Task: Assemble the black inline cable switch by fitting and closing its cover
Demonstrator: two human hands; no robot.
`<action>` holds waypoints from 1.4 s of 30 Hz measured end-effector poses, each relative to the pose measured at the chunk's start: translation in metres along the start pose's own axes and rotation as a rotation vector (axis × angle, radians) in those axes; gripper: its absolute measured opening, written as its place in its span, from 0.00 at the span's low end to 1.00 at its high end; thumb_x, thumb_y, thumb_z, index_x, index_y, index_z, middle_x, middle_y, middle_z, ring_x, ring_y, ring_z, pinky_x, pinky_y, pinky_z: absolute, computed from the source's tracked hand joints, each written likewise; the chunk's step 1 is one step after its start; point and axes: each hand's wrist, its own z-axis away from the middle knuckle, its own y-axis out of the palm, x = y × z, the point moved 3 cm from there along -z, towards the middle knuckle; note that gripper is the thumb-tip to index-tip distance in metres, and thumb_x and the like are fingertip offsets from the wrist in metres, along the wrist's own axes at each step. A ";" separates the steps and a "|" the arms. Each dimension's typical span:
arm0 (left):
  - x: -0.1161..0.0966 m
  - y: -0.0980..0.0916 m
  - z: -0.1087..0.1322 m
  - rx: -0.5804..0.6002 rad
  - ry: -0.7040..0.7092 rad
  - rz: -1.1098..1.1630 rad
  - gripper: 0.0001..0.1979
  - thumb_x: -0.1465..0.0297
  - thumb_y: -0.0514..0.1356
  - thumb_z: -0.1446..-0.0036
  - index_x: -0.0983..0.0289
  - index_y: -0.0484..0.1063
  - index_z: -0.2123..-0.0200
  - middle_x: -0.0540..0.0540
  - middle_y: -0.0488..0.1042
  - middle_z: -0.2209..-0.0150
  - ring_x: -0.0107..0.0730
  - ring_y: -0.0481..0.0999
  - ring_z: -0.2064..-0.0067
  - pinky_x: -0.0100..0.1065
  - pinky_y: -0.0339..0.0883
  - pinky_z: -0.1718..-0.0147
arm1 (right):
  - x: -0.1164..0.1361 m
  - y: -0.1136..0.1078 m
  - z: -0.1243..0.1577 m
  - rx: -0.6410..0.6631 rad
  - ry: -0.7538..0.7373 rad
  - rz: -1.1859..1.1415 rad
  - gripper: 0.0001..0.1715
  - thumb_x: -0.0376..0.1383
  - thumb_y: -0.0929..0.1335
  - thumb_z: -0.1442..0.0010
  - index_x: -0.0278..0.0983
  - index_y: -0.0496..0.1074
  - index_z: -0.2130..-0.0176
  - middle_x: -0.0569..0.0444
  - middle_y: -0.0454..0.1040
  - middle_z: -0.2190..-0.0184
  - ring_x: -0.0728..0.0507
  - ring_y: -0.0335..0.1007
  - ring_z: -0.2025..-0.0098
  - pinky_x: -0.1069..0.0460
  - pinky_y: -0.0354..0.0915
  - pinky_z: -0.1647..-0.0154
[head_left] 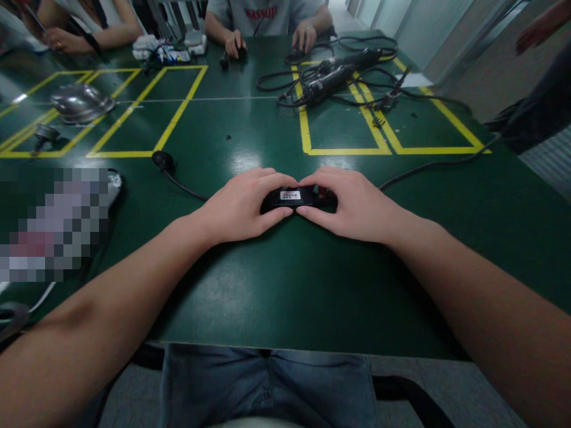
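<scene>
A small black corded box [305, 196] with a white label rests on the green table in front of me. My left hand [250, 202] wraps round its left end, fingers behind and thumb along the near side. Around the right end curls my right hand [352, 202] in the same way, and the thumb tips of both hands nearly touch. The fingers cover both ends of the box. From beside my left hand a black cable [187, 189] runs to a round black end piece [163, 160]. Another cable [428, 165] leads away past my right hand.
Black corded tools [334, 74] lie tangled at the back right. A shiny metal bowl-like part [80, 102] sits at the far left. Yellow tape [348, 151] marks rectangles on the table [285, 285]. Across it, a person's hands [304, 37] hold small dark things. A blurred-out object [57, 226] lies left.
</scene>
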 end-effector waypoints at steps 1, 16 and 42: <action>0.000 0.000 0.000 0.000 0.000 0.003 0.23 0.61 0.62 0.27 0.65 0.80 0.36 0.63 0.85 0.45 0.51 0.85 0.44 0.48 0.77 0.39 | 0.000 0.000 0.000 -0.001 0.002 -0.001 0.19 0.46 0.75 0.32 0.40 0.84 0.46 0.44 0.88 0.51 0.33 0.82 0.56 0.39 0.74 0.50; 0.000 0.001 0.001 -0.013 0.002 -0.012 0.23 0.60 0.61 0.28 0.64 0.80 0.37 0.63 0.86 0.45 0.51 0.85 0.44 0.49 0.78 0.40 | 0.002 -0.002 0.000 0.011 0.017 -0.012 0.20 0.46 0.76 0.34 0.40 0.84 0.46 0.44 0.87 0.51 0.31 0.82 0.54 0.38 0.74 0.49; 0.001 0.001 0.002 -0.051 0.020 0.000 0.21 0.59 0.64 0.27 0.63 0.80 0.38 0.62 0.85 0.43 0.50 0.83 0.43 0.48 0.75 0.38 | -0.012 -0.007 -0.003 0.104 0.112 0.023 0.25 0.47 0.80 0.42 0.42 0.83 0.47 0.50 0.81 0.59 0.34 0.77 0.57 0.42 0.70 0.52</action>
